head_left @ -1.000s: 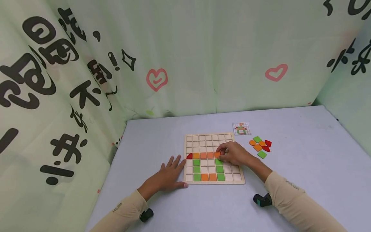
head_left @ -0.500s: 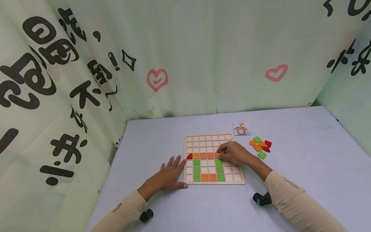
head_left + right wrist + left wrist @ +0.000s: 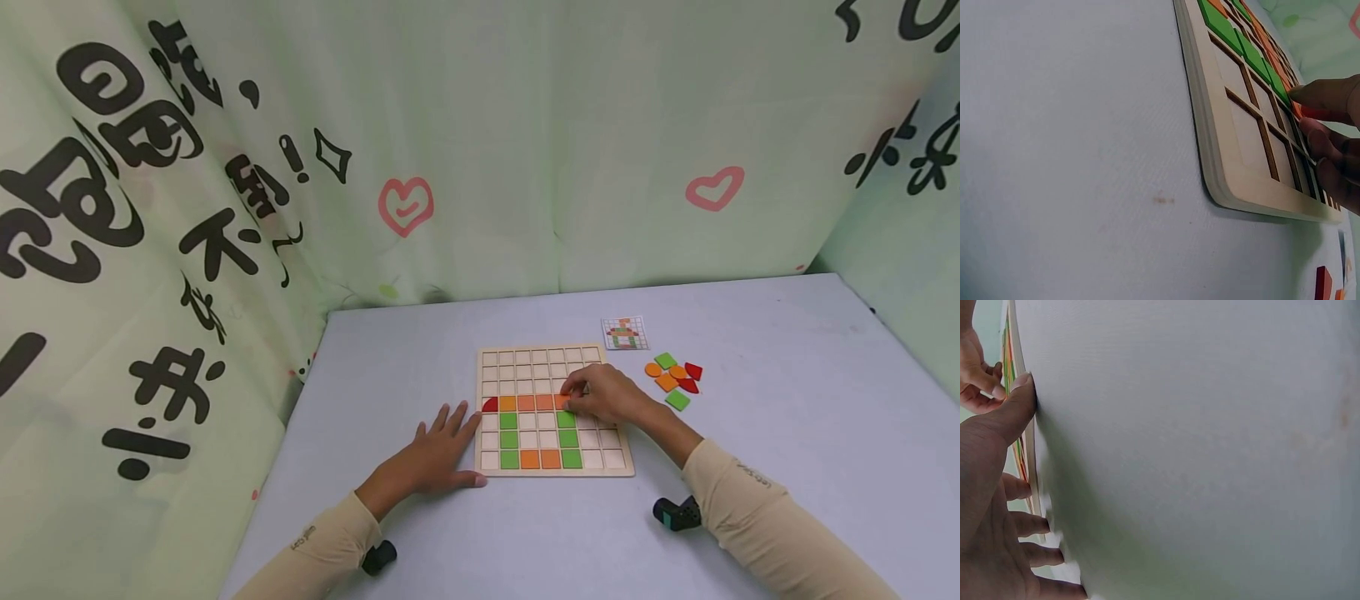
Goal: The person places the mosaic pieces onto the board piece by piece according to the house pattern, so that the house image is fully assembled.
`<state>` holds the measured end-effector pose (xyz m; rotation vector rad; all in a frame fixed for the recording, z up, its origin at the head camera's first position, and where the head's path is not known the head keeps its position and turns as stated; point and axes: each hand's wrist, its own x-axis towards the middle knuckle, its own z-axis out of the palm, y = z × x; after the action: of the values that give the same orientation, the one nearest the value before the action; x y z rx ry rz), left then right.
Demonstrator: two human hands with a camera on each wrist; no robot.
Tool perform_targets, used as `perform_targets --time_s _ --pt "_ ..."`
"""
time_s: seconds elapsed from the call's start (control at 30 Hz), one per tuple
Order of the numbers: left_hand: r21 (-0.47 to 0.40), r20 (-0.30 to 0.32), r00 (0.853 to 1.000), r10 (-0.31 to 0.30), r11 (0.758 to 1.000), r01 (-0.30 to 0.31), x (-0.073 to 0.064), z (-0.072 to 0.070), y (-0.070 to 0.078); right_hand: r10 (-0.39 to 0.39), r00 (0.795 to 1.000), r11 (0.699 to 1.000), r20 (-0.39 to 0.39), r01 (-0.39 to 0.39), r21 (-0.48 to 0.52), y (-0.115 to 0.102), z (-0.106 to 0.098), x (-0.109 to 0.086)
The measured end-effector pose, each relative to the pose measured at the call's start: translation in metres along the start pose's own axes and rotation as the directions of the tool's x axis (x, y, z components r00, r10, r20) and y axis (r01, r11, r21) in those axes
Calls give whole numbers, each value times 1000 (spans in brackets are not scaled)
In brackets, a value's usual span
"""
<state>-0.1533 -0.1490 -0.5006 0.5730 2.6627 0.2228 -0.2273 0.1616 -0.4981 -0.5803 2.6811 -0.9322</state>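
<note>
The wooden grid board [image 3: 555, 348] lies on the table with red, orange and green tiles in its cells. My left hand [image 3: 438, 454] rests flat, fingers spread, at the board's left edge; the left wrist view shows its thumb [image 3: 1021, 400] along that edge. Over the right end of the row of orange tiles [image 3: 536, 402], my right hand [image 3: 606, 395] is bent down to the board. In the right wrist view a red piece [image 3: 1327, 115] shows between its thumb [image 3: 1319, 94] and fingers, mostly hidden by them. Green tiles [image 3: 1252, 56] sit close by the thumb.
Loose green, orange and red pieces [image 3: 666, 382] lie right of the board. A small pattern card [image 3: 625, 333] is behind its right corner. Black wrist devices [image 3: 678, 514] hang under both sleeves. A curtain [image 3: 525, 167] stands behind the table.
Almost nothing differs. The right fingers stay at the same cell with only a very slight shift; the left hand holds its place.
</note>
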Motion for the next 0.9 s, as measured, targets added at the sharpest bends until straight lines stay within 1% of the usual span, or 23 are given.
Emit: perform_targets --time_s 0.3,0.43,0.53,0.67,0.9 --pt "-4 2 1000 -3 1000 3 1 1 0 41 999 999 22 -41 -2 -1 -2 -2" --pt "-2 6 1000 -3 1000 3 0 0 0 65 998 998 19 -66 6 2 -8 -5" --pt "-3 8 1000 -3 1000 3 0 0 0 73 997 997 7 -73 13 6 -17 -10" --pt "-2 8 1000 -4 1000 4 -1 0 0 75 997 997 3 -75 25 15 -34 -18" --pt "4 2 1000 1 1000 -1 0 1 -2 101 995 995 17 -101 11 42 -69 -38"
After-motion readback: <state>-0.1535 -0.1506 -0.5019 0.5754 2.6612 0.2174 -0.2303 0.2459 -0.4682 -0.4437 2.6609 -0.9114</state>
